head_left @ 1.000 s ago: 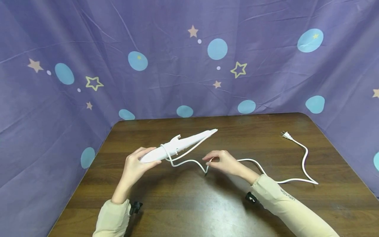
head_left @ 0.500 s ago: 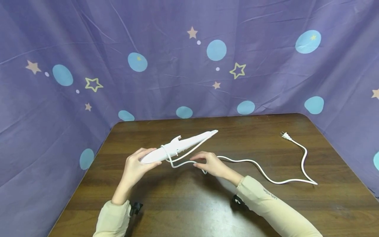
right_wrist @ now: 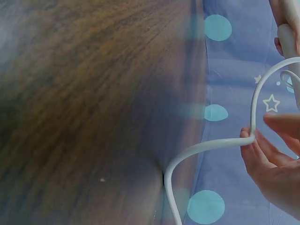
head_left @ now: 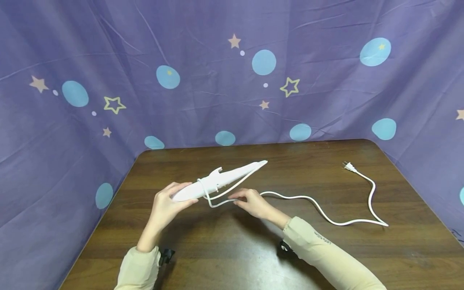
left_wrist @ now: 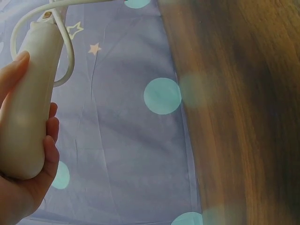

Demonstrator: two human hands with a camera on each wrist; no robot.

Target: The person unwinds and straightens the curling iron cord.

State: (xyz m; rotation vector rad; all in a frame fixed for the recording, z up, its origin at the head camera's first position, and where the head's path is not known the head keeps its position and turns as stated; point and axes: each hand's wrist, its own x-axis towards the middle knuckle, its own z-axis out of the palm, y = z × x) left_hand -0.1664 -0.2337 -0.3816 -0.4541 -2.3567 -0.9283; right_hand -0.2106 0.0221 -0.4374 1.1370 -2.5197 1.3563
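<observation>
Fabric (head_left: 72, 161) with stars and dots hangs at the far left and behind the table (head_left: 326, 257). Next comes the left hand (head_left: 164, 207), fingers curled round the handle end of 1 white iron (head_left: 221, 179), held lifted above the table, tip pointing right and away. It looks light, rigid and smooth, so the thick handle seems the safest place to grasp. 1 white cord (head_left: 319, 207) loops once round the iron's middle; it looks soft and springy, likely to uncoil unless pinched near the loop. The right hand (head_left: 253, 202) pinches it just below the iron. Further right the cord trails across the table to 1 plug (head_left: 349, 166). 2 hands, 2 beige sleeves.
</observation>
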